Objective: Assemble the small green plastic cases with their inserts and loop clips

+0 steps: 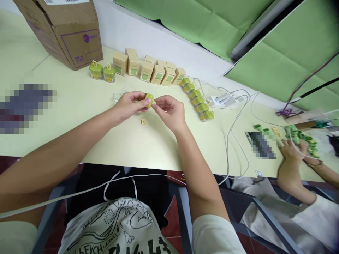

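**A:** What are we seeing closest to us?

**B:** We are looking down at a printed white shirt (119,225). A white cord (79,192) is crossing the lap, just before the near edge of a pale table (148,148).

**A:** And what are the hands doing?

**B:** They are meeting near the middle of the table. The left hand (131,104) is gripping a small green case (149,100) between thumb and fingers. The right hand (169,112) is pinching narrowly at the case's right end, on a tiny yellow ring (154,102). A loose yellow loop (143,122) is lying on the table just nearer than the hands.

**A:** Is anyone working beside us?

**B:** Yes. At the right, a co-worker's hand (291,151) is reaching among a pile of green parts (304,138), well apart from our own hands.

**A:** What is lying farther off?

**B:** A row of green cases (197,100) is running diagonally to the right of our hands, beside a white power strip (222,101) trailing cables. Beyond that, small tan boxes (148,70) are standing in a line. Two capped green cases (102,71) are sitting to their left. A large cardboard carton (66,31) is sitting at the far left.
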Tool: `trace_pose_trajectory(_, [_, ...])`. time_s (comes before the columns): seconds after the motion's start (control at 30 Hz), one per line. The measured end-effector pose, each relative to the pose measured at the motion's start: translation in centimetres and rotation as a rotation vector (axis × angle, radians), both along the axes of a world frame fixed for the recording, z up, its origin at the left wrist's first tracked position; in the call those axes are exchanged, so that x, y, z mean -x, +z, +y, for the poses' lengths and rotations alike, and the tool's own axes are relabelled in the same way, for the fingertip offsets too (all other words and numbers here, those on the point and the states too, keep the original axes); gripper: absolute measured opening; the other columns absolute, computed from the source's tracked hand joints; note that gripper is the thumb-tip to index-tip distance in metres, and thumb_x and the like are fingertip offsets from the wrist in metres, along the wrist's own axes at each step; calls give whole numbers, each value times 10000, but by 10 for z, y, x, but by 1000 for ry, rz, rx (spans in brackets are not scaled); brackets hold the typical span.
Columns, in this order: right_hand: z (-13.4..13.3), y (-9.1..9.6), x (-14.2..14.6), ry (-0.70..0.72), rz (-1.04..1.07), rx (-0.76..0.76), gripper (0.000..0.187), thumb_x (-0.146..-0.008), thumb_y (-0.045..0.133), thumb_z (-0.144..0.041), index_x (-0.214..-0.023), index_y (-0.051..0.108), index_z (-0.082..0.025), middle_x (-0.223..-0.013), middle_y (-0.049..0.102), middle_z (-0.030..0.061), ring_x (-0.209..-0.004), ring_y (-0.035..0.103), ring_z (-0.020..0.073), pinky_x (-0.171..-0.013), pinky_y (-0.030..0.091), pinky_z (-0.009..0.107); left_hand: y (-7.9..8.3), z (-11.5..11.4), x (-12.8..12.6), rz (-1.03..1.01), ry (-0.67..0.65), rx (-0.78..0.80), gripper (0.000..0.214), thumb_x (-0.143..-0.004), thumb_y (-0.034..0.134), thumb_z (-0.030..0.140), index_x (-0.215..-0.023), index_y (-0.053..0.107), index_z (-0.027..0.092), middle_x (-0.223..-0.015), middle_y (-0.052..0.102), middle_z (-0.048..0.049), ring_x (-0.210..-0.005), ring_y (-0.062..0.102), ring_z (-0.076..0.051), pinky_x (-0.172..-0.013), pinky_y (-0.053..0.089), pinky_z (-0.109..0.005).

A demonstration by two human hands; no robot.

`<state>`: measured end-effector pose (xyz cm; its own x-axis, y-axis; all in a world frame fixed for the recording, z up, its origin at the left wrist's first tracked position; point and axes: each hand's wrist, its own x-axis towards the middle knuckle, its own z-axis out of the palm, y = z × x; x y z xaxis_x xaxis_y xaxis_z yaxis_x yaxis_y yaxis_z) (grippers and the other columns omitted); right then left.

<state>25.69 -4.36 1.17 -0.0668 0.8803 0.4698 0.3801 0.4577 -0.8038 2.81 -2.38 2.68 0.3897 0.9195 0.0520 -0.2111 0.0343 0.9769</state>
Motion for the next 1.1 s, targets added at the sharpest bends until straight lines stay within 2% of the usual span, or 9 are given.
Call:
trace_pose_trajectory(0.17, [-3,5,-2,12,-30,12,655,-901,952,-910,-1012,864,-270,-928,888,31,-807,838,206,-749,718,367,2,-1,0,15,-4,15,546,-779,1203,608,-977,891,206,-1038,841,-54,-981,784,-185,-1095,712,-402])
trace_pose_trajectory(0.4, [-3,5,-3,6,-53,15,684,-880,950,-946,-1021,860,-283,-919,880,16,-790,829,206,-740,706,372,6,-3,-1,20,10,26,448,-875,1174,506,-960,867,192,-998,815,-46,-983,799,-198,-1104,706,-445])
trace_pose_trajectory(0.67, [-3,4,-3,10,-49,8,724,-885,925,-983,-1045,854,-281,-924,870,15,-780,823,196,-728,696,360,5,-4,-2,5,14,2,549,-805,1199,602,-954,863,194,-1025,835,-54,-978,797,-195,-1064,717,-422])
trace_pose_trajectory(0.83, [-1,2,-2,2,-29,10,754,-857,919,-1013,-1040,859,-284,-920,869,12,-765,811,189,-702,682,349,5,-3,-1,13,23,-13,547,-812,1187,618,-943,861,198,-1022,840,-60,-992,805,-202,-1069,719,-418])
trace_pose_trajectory(0.97, [1,-2,-2,10,15,0,672,-868,977,-923,-1035,891,-279,-918,886,16,-758,815,191,-697,678,355,7,-4,0,1,13,-11,553,-798,1198,606,-954,870,190,-1018,841,-61,-971,795,-195,-1069,716,-415])
trace_pose_trajectory(1.1, [1,-4,-2,24,55,-36,556,-912,994,-820,-1026,946,-278,-942,917,32,-812,850,214,-772,715,394,7,-4,1,-7,6,-13,580,-777,1207,623,-965,878,184,-1037,844,-60,-958,790,-182,-1045,717,-392])
